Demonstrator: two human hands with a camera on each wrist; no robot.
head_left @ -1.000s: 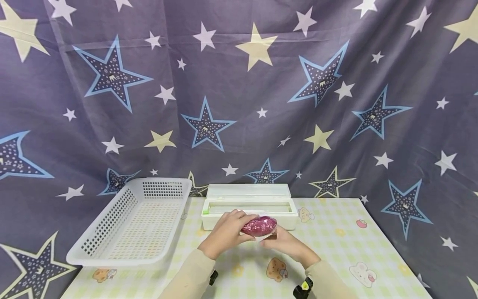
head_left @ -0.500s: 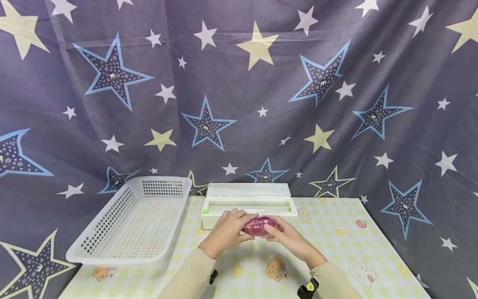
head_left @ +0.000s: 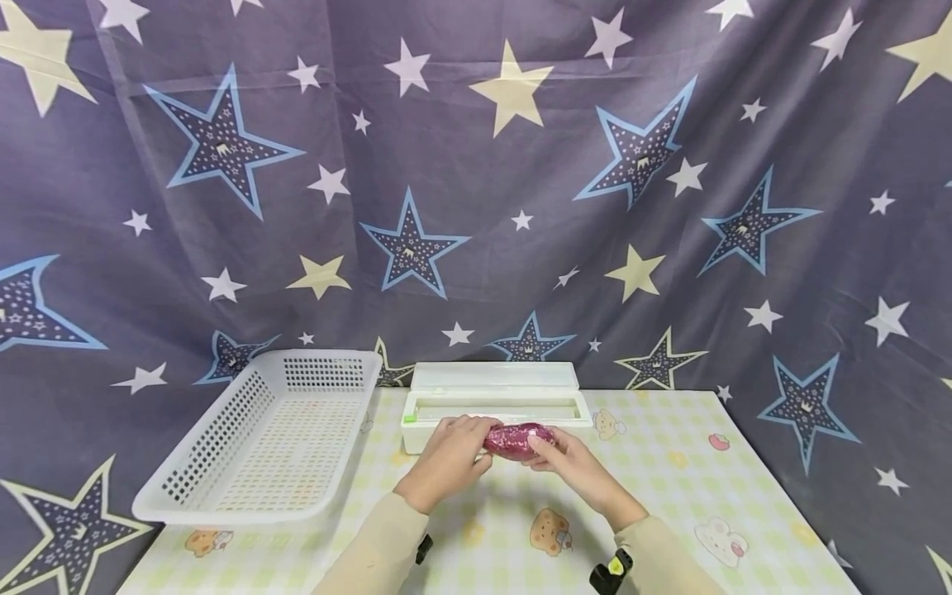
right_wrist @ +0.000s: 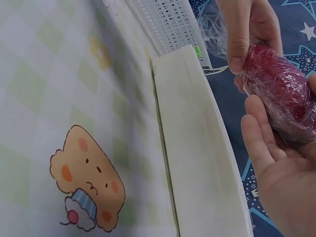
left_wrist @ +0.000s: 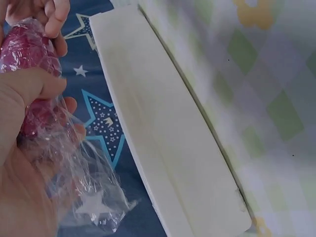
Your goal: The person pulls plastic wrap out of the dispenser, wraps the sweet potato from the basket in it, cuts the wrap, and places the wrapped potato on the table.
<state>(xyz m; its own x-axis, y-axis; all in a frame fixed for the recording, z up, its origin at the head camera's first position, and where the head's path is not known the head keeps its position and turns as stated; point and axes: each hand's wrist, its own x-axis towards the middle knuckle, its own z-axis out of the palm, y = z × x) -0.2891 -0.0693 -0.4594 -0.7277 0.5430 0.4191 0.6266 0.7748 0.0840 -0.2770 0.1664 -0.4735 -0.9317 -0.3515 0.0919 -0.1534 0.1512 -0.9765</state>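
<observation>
Both hands hold up a purplish-red oblong thing, tightly covered in shiny cling film, in front of the white box. My left hand grips its left end, the thumb bent over it in the left wrist view. A loose tail of crumpled cling film hangs out past that hand. On the other end is my right hand, thumb on top and fingers underneath. In the right wrist view, the wrapped thing shows a duller brownish underside. What kind of thing is inside I cannot tell.
Just behind the hands stands a long white box, its lid raised and a bright green piece at its left corner. A white perforated basket stands to the left. The table has a checked cloth; a starry curtain hangs behind.
My right hand has shifted from under the wrapped thing to its right end, thumb now on top. The wrapped thing has risen slightly, and my left fingers have closed further over its left end.
</observation>
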